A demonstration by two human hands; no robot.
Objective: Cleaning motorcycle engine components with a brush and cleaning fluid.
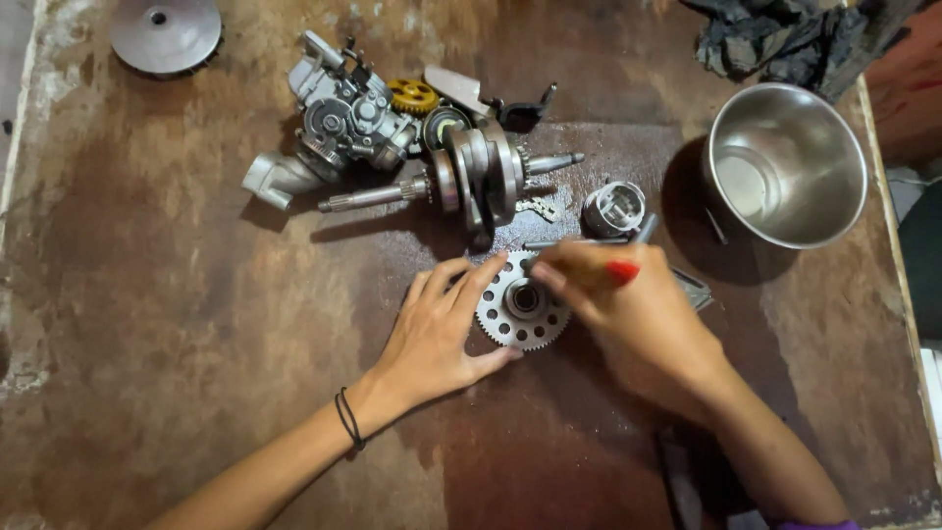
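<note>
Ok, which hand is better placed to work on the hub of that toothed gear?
Probably the right hand: it holds a red-marked tool with its fingertips above the gear. The left hand lies flat against the gear's left rim, steadying it.

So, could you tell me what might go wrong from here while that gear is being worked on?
The left hand only presses the toothed gear flat by its rim, so it might spin or slide on the worn table, and the teeth could nick the fingers.

The red-handled tool in the right hand could slip off the hub toward the left fingertips.

The piston and crankshaft lie close behind; a jolt might knock them.
</note>
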